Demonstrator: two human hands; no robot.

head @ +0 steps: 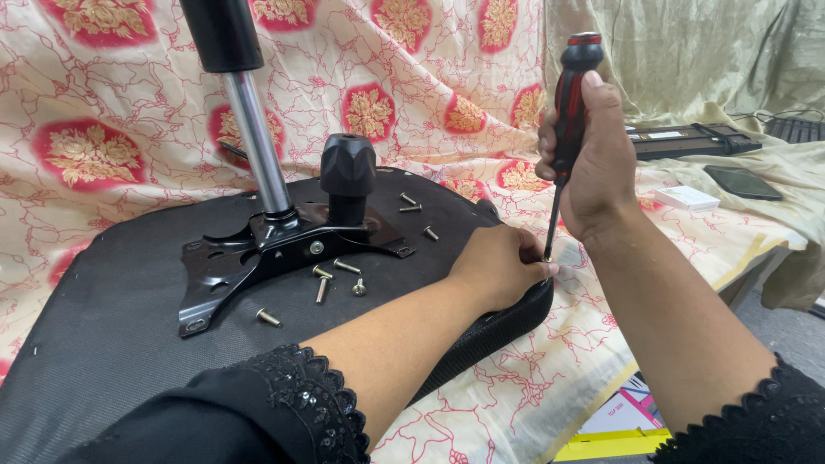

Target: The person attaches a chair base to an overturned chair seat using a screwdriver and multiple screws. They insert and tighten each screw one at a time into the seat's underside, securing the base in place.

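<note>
At seat edge (516, 314): right hand (593, 163) grips screwdriver (569, 103), left hand (498, 262) steadies tip.

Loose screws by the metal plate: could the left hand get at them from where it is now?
Probably yes. The left hand rests at the seat edge steadying the screwdriver tip; the screws lie uncovered beside the plate, nothing between.

Both forearms reach forward from black lace-trimmed sleeves, bare from the cuff on. The left hand (498, 266) lies low, palm down, fingers curled and pinched together at their tips — knuckles facing up. The right hand (593, 163) is raised above it, wrist bent, fingers wrapped in a closed fist — thumb pressed upward along the top, forearm slanting down to the lower right.
</note>
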